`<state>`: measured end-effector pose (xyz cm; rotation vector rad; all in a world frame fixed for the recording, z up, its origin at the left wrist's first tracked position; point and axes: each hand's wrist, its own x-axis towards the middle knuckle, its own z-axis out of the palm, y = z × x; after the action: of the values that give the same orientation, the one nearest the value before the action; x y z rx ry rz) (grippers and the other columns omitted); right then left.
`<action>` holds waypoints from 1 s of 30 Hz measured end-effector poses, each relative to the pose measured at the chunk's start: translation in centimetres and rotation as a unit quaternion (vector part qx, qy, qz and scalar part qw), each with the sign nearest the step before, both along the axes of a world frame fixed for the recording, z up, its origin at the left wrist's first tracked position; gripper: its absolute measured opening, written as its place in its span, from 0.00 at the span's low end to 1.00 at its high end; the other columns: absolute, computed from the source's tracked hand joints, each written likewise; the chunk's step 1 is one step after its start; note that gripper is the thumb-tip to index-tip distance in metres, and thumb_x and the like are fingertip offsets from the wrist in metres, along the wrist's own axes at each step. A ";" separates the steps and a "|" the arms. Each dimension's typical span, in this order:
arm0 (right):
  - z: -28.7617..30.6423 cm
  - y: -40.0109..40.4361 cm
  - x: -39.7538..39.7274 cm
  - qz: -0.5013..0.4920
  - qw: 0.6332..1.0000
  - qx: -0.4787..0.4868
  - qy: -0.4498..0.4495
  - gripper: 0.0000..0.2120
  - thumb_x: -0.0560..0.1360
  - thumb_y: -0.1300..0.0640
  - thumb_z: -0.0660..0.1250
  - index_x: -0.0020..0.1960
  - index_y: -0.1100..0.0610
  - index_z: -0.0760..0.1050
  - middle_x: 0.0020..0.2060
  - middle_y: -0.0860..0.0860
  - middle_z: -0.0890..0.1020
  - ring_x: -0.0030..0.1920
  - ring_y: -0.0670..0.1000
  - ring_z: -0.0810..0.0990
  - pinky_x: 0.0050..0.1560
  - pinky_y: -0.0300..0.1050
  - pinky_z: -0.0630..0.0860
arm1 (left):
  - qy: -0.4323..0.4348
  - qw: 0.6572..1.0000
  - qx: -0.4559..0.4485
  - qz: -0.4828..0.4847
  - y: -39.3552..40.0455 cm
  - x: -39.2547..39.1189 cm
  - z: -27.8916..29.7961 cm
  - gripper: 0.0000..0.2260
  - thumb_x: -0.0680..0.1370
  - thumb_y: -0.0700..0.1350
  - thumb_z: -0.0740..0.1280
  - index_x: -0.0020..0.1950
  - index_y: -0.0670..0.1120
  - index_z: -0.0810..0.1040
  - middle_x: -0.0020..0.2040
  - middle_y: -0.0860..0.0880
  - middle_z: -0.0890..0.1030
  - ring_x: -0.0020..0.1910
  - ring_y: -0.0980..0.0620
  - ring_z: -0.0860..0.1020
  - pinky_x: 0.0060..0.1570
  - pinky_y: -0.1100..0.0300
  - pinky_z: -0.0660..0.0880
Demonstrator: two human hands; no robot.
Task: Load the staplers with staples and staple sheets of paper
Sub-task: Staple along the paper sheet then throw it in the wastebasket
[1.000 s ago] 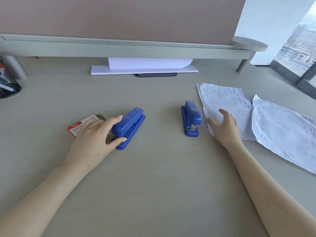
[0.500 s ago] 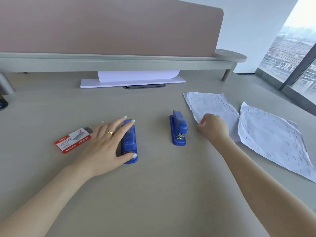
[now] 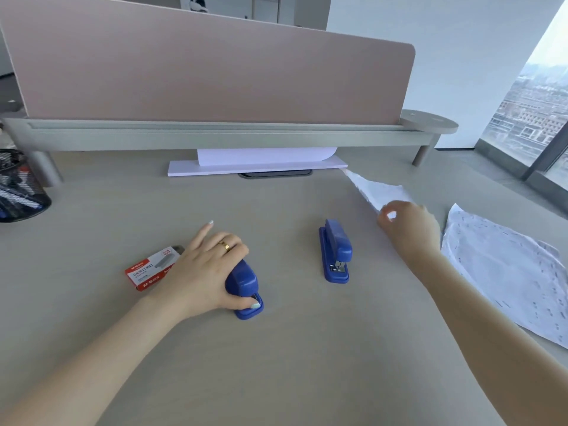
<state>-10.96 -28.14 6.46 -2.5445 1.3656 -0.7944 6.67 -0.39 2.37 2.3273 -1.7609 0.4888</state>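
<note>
Two blue staplers lie on the grey desk. My left hand (image 3: 209,269) wraps around the left stapler (image 3: 246,287), thumb near its front end. The second stapler (image 3: 335,251) lies free in the middle, its metal mouth facing me. My right hand (image 3: 408,226) pinches the near edge of a white sheet of paper (image 3: 373,189) and lifts it off the desk. Another sheet (image 3: 507,272), covered with many staples, lies flat at the right. A red and white staple box (image 3: 150,269) rests just left of my left hand.
A black mesh pen holder (image 3: 18,186) stands at the far left. A white stack of paper (image 3: 258,162) lies under the raised grey shelf (image 3: 215,133) at the back, below a pink divider panel. Windows are at the right.
My left hand closed around the left stapler and pulled it nearer, front toward me. My right hand pinched the nearer sheet and raised its edge off the desk.
</note>
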 end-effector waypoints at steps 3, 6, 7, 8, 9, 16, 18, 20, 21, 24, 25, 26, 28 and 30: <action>1.5 3.9 -0.3 0.084 0.985 -0.070 -0.137 0.07 0.71 0.63 0.64 0.42 0.57 0.80 0.39 0.55 0.85 0.39 0.60 0.81 0.39 0.50 0.76 | 0.002 0.999 -0.004 0.037 0.6 -0.1 0.1 0.27 0.58 0.71 0.61 0.38 0.48 0.68 0.37 0.54 0.73 0.38 0.50 0.72 0.57 0.53 0.66; 1.8 8.4 -0.7 0.173 0.961 0.018 -0.215 0.07 0.72 0.64 0.64 0.45 0.56 0.79 0.36 0.51 0.83 0.37 0.48 0.81 0.41 0.41 0.76 | 0.023 0.997 -0.010 0.075 1.2 -0.3 0.1 0.26 0.57 0.72 0.60 0.35 0.49 0.67 0.33 0.55 0.71 0.35 0.51 0.68 0.40 0.58 0.68; 1.5 9.6 -0.6 0.195 0.956 0.044 -0.216 0.06 0.72 0.64 0.64 0.44 0.55 0.78 0.34 0.48 0.82 0.35 0.45 0.78 0.39 0.34 0.73 | 0.025 0.996 -0.013 0.082 1.3 -0.2 0.0 0.26 0.58 0.72 0.59 0.35 0.49 0.67 0.33 0.55 0.71 0.35 0.51 0.68 0.40 0.59 0.66; 1.0 10.7 -0.3 0.217 0.954 0.052 -0.201 0.06 0.73 0.63 0.63 0.44 0.55 0.78 0.32 0.46 0.79 0.33 0.46 0.76 0.35 0.32 0.70 | 0.025 0.996 -0.018 0.086 1.5 -0.2 -0.2 0.26 0.59 0.72 0.59 0.35 0.48 0.68 0.33 0.54 0.70 0.35 0.51 0.68 0.40 0.59 0.65; 0.1 11.6 0.2 0.238 0.954 0.043 -0.175 0.05 0.73 0.63 0.63 0.44 0.55 0.77 0.31 0.45 0.78 0.30 0.47 0.73 0.33 0.35 0.70 | 0.026 0.995 -0.024 0.089 1.6 -0.2 -0.3 0.26 0.59 0.71 0.59 0.35 0.48 0.68 0.33 0.54 0.70 0.35 0.50 0.68 0.40 0.59 0.65; -5.6 12.2 4.8 0.249 0.967 -0.013 0.044 0.09 0.78 0.58 0.55 0.49 0.61 0.73 0.35 0.57 0.80 0.35 0.61 0.77 0.27 0.44 0.60 | 0.031 0.995 -0.039 0.091 3.2 -0.9 -0.7 0.26 0.60 0.70 0.60 0.35 0.46 0.68 0.33 0.52 0.71 0.35 0.48 0.70 0.41 0.54 0.70; -5.8 11.4 5.3 0.248 0.968 0.007 0.032 0.10 0.78 0.59 0.55 0.48 0.63 0.73 0.34 0.60 0.79 0.36 0.61 0.76 0.27 0.46 0.60 | 0.024 0.994 -0.041 0.097 3.8 -0.9 -0.8 0.26 0.60 0.70 0.60 0.34 0.46 0.69 0.32 0.52 0.72 0.34 0.48 0.70 0.39 0.56 0.68; -5.9 10.4 5.1 0.248 0.968 0.016 0.028 0.09 0.78 0.61 0.55 0.48 0.64 0.73 0.36 0.62 0.80 0.38 0.63 0.77 0.30 0.49 0.68 | 0.014 0.994 -0.047 0.103 4.2 -0.9 -0.8 0.26 0.60 0.70 0.60 0.33 0.46 0.69 0.31 0.51 0.72 0.33 0.49 0.69 0.36 0.58 0.64; -5.9 9.8 4.8 0.243 0.969 0.021 0.030 0.09 0.78 0.61 0.56 0.49 0.64 0.73 0.37 0.62 0.80 0.38 0.63 0.78 0.32 0.50 0.71 | 0.012 0.993 -0.050 0.106 4.3 -0.9 -0.8 0.26 0.60 0.70 0.59 0.33 0.46 0.68 0.30 0.52 0.72 0.32 0.49 0.69 0.36 0.59 0.63; -5.6 7.4 2.6 0.221 0.973 0.056 0.013 0.09 0.78 0.59 0.57 0.50 0.59 0.74 0.39 0.58 0.81 0.40 0.61 0.78 0.39 0.51 0.75 | 0.022 0.991 -0.061 0.117 4.4 -0.8 -0.8 0.25 0.61 0.69 0.59 0.32 0.46 0.68 0.29 0.52 0.73 0.31 0.48 0.71 0.34 0.59 0.61; -5.4 6.6 1.6 0.222 0.972 0.074 0.007 0.08 0.78 0.58 0.57 0.49 0.57 0.74 0.39 0.56 0.81 0.40 0.59 0.78 0.38 0.48 0.72 | 0.026 0.990 -0.065 0.120 4.4 -0.7 -0.8 0.25 0.62 0.69 0.58 0.32 0.46 0.68 0.29 0.52 0.73 0.31 0.47 0.72 0.34 0.59 0.61; -5.2 5.8 0.5 0.227 0.970 0.089 0.005 0.07 0.78 0.58 0.57 0.48 0.55 0.74 0.38 0.54 0.81 0.40 0.57 0.78 0.38 0.46 0.70 | 0.030 0.990 -0.070 0.122 4.4 -0.7 -0.9 0.25 0.62 0.69 0.58 0.33 0.46 0.68 0.28 0.51 0.73 0.31 0.47 0.72 0.33 0.59 0.61; -4.9 4.5 -1.7 0.234 0.967 0.103 0.010 0.06 0.77 0.59 0.58 0.46 0.51 0.73 0.38 0.53 0.80 0.39 0.56 0.77 0.38 0.46 0.69 | 0.039 0.988 -0.080 0.129 4.3 -0.6 -1.0 0.25 0.63 0.68 0.58 0.33 0.45 0.68 0.28 0.51 0.73 0.30 0.46 0.72 0.33 0.59 0.61; -4.9 3.8 -3.6 0.230 0.969 0.082 0.028 0.05 0.75 0.61 0.61 0.45 0.53 0.74 0.39 0.51 0.82 0.39 0.56 0.77 0.38 0.47 0.71 | 0.045 0.986 -0.091 0.134 4.2 -0.5 -1.1 0.24 0.64 0.67 0.58 0.33 0.45 0.67 0.27 0.51 0.73 0.30 0.46 0.72 0.33 0.58 0.62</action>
<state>-14.58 -24.30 1.59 -2.6077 0.7585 -0.5025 6.16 3.76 1.23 2.4225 -1.3104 0.5492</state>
